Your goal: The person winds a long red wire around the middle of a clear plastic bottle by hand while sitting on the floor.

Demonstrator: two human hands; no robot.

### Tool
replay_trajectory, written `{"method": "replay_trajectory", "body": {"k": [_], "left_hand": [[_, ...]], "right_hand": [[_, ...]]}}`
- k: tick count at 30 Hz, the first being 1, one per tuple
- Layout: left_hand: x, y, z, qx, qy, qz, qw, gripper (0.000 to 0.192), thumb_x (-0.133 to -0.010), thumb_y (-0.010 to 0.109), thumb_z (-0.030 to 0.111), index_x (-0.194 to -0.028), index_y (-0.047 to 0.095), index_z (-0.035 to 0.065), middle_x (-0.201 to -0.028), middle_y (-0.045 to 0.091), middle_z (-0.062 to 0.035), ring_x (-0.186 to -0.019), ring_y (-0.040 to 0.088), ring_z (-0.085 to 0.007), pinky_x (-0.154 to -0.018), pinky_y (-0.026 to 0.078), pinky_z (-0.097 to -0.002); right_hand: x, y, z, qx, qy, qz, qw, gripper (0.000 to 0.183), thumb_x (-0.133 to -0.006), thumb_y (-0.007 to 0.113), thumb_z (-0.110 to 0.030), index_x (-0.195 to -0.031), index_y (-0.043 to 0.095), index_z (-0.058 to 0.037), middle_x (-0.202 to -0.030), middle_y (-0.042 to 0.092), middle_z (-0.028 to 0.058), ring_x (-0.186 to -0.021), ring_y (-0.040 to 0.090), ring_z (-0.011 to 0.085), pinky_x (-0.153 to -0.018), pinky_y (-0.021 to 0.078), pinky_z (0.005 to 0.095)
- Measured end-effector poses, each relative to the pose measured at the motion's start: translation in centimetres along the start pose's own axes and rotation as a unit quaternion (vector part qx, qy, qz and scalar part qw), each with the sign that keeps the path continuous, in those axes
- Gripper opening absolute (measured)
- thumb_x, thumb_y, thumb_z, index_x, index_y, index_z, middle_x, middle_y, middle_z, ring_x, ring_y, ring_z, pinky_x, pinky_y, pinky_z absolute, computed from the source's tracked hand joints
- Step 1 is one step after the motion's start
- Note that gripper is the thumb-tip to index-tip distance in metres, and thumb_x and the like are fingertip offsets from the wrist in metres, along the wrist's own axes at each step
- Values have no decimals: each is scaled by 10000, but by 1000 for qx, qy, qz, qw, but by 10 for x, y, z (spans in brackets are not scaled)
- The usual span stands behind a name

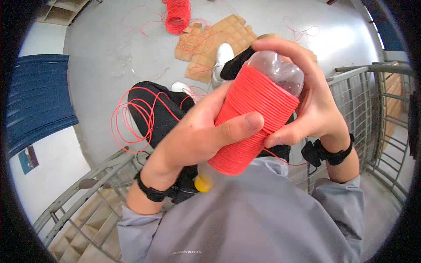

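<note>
A clear plastic bottle [279,72] is tilted in front of my chest, its lobed base up and to the right, its yellow cap [203,183] low and to the left. Red cord [260,98] is wound around its body in close turns. My left hand [210,128] grips the wound part from the left, thumb lying across the cord. My right hand [306,95] holds the bottle's base end, fingers over the top and thumb tip against the winding. Loose loops of thin red cord [153,115] hang beside and over my left knee. The palm side of both grips is hidden.
A coil of red cord [177,19] lies on the floor ahead, beside flattened cardboard [200,49] with loose strands on it. Grey metal mesh frames stand on both sides, at the left [95,177] and right [355,88]. My white shoes [224,54] are on the floor.
</note>
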State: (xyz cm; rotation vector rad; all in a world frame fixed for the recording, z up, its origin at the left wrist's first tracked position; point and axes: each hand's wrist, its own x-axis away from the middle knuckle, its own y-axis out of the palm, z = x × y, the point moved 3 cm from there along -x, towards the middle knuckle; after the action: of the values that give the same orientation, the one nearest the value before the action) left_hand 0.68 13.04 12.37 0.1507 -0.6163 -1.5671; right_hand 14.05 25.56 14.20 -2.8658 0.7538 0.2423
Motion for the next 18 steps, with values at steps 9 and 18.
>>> {"method": "replay_trajectory", "body": {"k": [9,18], "left_hand": [[22,-14,-45,101,70,110,986,675,-902,674,385,-1363,388,-16,-1175,591,-92,-1020,609,-148,-888,500,-293],[45,-23,-57,48,38,230,971,701,-899,577,552,-1295,457,-14,-1122,632,-141,-932,667,-226,-800,555,-357]], "right_hand": [[13,22,6,52,225,-5,973,986,-571,926,-156,-1378,368,-56,-1227,539,86,-741,592,95,-603,482,201],[33,35,12,273,8,13,962,127,-806,705,-38,-898,623,-8,-731,589,81,-589,566,177,-521,420,285]]}}
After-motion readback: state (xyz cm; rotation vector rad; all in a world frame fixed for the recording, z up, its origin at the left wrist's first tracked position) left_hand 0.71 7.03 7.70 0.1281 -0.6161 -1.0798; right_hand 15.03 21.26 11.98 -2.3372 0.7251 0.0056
